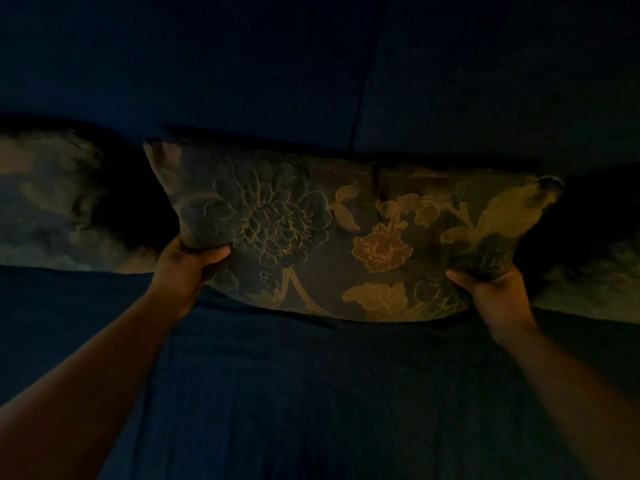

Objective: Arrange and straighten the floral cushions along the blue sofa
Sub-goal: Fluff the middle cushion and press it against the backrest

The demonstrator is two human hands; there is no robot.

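Both bare forearms reach up from the lower corners of the frame. The left hand (183, 265) clamps the lower left corner of a rectangular, dark fabric floral cushion with a large blue bloom and ochre leaves (346, 237), thumb on the front face and fingers hidden behind. The right hand (491, 292) grips the lower right corner the same way. The cushion sits mid-frame, tilted so its right end is lower, bottom edge at the seat of the deep blue fabric sofa (311, 393) and top edge against the backrest. A second floral cushion (45, 202) at the left edge is blurred and cut off; a third floral cushion (595, 285) at the right edge is mostly out of frame. The light is very dim.
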